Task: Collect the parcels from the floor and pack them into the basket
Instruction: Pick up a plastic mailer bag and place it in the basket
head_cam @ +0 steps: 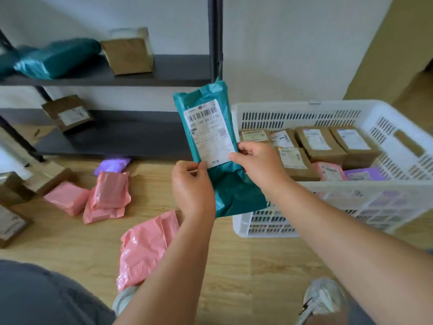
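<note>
I hold a teal plastic parcel [210, 127] upright in the air, its white shipping label facing me. My left hand [192, 186] pinches its lower left edge. My right hand [257, 160] pinches the right edge at the label's bottom corner. To the right of the parcel stands the white slatted basket [328, 111], holding several brown cardboard parcels [321, 144], a pink one and a purple one. Pink parcels [107, 195] and a larger pink bag [145, 247] lie on the wooden floor to the left.
A dark metal shelf unit [164, 69] stands behind, carrying a teal bag [56, 57] and brown boxes [127, 52]. A purple parcel [112, 165] lies under its edge. Brown boxes [14, 221] sit at far left. My shoes [325, 299] are near the bottom.
</note>
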Motion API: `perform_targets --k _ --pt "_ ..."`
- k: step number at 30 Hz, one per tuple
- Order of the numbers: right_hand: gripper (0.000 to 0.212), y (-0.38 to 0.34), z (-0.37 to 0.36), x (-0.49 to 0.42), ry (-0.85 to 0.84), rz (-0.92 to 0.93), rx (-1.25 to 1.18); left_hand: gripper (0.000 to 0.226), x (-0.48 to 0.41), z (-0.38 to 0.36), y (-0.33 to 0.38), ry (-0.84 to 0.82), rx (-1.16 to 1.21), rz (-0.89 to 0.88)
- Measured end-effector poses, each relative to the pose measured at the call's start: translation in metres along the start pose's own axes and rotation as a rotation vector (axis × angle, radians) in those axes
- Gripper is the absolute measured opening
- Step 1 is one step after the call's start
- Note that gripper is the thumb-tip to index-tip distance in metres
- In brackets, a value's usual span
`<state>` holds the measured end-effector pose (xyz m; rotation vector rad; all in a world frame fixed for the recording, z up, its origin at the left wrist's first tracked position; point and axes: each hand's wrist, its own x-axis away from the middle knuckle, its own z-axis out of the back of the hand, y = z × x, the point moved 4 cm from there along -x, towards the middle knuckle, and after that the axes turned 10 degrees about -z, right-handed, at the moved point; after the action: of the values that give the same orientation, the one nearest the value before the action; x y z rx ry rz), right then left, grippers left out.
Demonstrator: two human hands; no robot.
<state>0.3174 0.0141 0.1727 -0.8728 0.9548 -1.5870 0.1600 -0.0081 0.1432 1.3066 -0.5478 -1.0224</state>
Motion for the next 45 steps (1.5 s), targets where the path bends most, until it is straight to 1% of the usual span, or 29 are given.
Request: perform_targets --k 3,7,9,12,16,20,22,24,25,27,29,32,35,37,40,42,45 --pt "0.01 -0.014 0.043 -0.011 0.071 0.035 0.038 0.012 -0.006 -0.025 0.036 -0.083 0.03 -0.065" --pt "0.014 -0.019 0.102 -0.034 0.149 0.039 0.117 0.009 -0.007 -0.071 0.075 -0.218 0.056 -0.096" --pt "0.017 -0.021 0.134 -0.05 0.178 0.013 0.11 0.009 -0.007 -0.1 0.094 -0.279 0.078 -0.107" --pt "0.014 -0.026 0.178 -0.072 0.209 -0.004 0.101 0.01 -0.006 -0.142 0.115 -0.399 0.092 -0.106" --pt "0.007 -0.008 0.231 -0.09 0.282 -0.048 0.114 0.009 0.005 -0.201 0.126 -0.552 0.083 -0.1" --pt "0.008 0.031 0.273 -0.102 0.323 -0.137 0.153 0.007 0.025 -0.256 0.125 -0.681 0.088 -0.063" --pt "0.005 0.051 0.288 -0.108 0.309 -0.205 0.213 0.007 0.037 -0.283 0.119 -0.721 0.079 -0.023" --pt "0.023 0.07 0.302 -0.114 0.301 -0.282 0.287 0.011 0.049 -0.311 0.109 -0.763 0.057 0.017" --pt "0.027 0.081 0.31 -0.116 0.302 -0.321 0.323 0.014 0.057 -0.327 0.104 -0.788 0.05 0.037" --pt "0.032 0.102 0.325 -0.119 0.289 -0.37 0.39 0.016 0.071 -0.353 0.095 -0.836 0.041 0.062" --pt "0.036 0.125 0.341 -0.12 0.278 -0.407 0.426 0.01 0.086 -0.38 0.09 -0.893 -0.008 0.023" --pt "0.032 0.159 0.358 -0.121 0.281 -0.451 0.438 0.005 0.104 -0.41 0.086 -0.97 -0.098 -0.101" --pt "0.02 0.188 0.373 -0.126 0.286 -0.478 0.421 0.002 0.114 -0.439 0.083 -1.03 -0.166 -0.194" --pt "0.015 0.204 0.382 -0.129 0.272 -0.502 0.469 0.008 0.121 -0.458 0.078 -1.094 -0.226 -0.217" --pt "0.026 0.223 0.386 -0.135 0.215 -0.576 0.63 0.016 0.138 -0.477 0.063 -1.247 -0.343 -0.241" --pt "0.028 0.237 0.386 -0.139 0.171 -0.654 0.728 0.023 0.15 -0.483 0.053 -1.326 -0.39 -0.253" --pt "0.014 0.259 0.389 -0.141 0.096 -0.795 0.756 0.029 0.165 -0.495 0.039 -1.433 -0.463 -0.272"
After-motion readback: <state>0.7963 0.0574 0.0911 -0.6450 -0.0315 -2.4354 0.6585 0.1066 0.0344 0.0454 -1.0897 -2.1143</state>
